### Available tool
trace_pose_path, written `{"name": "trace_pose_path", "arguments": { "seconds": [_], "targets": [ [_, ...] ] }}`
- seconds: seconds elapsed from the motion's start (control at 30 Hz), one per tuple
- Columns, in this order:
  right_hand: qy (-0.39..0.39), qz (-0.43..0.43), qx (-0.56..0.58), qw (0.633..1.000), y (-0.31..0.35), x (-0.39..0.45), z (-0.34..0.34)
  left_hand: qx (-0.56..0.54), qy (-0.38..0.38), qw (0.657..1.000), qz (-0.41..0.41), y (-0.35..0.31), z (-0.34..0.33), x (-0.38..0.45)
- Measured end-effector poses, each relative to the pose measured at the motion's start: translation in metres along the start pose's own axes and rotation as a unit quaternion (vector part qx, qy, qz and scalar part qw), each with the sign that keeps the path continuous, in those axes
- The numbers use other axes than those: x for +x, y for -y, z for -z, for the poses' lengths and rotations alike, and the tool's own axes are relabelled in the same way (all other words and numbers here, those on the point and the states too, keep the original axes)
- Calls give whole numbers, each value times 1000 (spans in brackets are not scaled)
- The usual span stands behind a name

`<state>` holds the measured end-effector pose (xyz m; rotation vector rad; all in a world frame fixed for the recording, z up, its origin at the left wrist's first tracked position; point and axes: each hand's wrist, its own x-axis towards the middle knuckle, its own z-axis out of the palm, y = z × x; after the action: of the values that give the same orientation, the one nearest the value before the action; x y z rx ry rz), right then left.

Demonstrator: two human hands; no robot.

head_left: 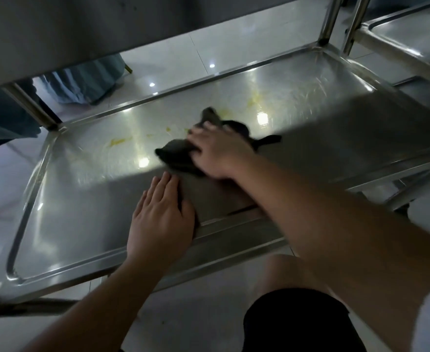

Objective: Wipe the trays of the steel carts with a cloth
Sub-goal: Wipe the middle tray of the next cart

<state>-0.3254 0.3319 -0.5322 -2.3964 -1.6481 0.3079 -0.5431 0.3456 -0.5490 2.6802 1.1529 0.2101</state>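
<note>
The right hand (219, 151) lies spread on the dark cloth (180, 153), fingers pressing it flat against the tray (81, 199); the left hand (161, 214) rests open and empty near the tray's front rim; yellow smears (118, 141) streak the steel beyond the cloth; a second cart (399, 31) stands just beside.

Right hand (219, 153) presses dark cloth (180, 153) on stained tray (81, 189); left hand (161, 214) flat.

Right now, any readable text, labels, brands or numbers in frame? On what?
None readable. The steel tray, cart posts, dark cloth, both hands and the second cart's tray carry no visible print. The yellow marks on the tray are smears, not writing.
</note>
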Motion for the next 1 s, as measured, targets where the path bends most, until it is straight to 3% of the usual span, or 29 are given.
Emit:
{"name": "trace_pose_path", "arguments": {
  "seconds": [0.1, 0.27, 0.33, 0.43, 0.53, 0.67, 0.73, 0.8, 0.9, 1.0],
  "targets": [
    [-74, -126, -18, 989, -100, -17, 31, 0, -3, 1000, 0, 0, -1, -1],
    [-124, -383, -29, 915, -280, -98, 74, 1, -11, 1000, 2, -2, -2, 1],
    [-106, -407, -27, 907, -291, -108, 74, 3, -12, 1000, 7, -1, -2, 0],
    [-106, -446, -8, 889, -246, -107, 64, 5, -5, 1000, 7, -1, -3, 0],
    [-70, -395, 3, 916, -157, -105, 42, 16, 3, 1000, 5, 0, -3, 1],
    [-6, -141, -4, 990, -38, -110, 5, 13, 12, 1000, -3, 1, 0, -1],
    [21, -22, 2, 1000, -14, -118, -5, 6, 9, 1000, -5, 0, 1, -1],
    [32, 32, 4, 999, -26, -127, -1, 7, 10, 1000, -4, 0, 2, 0],
    [-16, -55, 11, 998, -92, -138, 20, 4, 16, 1000, 0, 1, 0, 0],
    [-83, -279, 2, 957, -185, -159, 53, 1, 18, 1000, 0, 2, -1, 0]
  ]
}}
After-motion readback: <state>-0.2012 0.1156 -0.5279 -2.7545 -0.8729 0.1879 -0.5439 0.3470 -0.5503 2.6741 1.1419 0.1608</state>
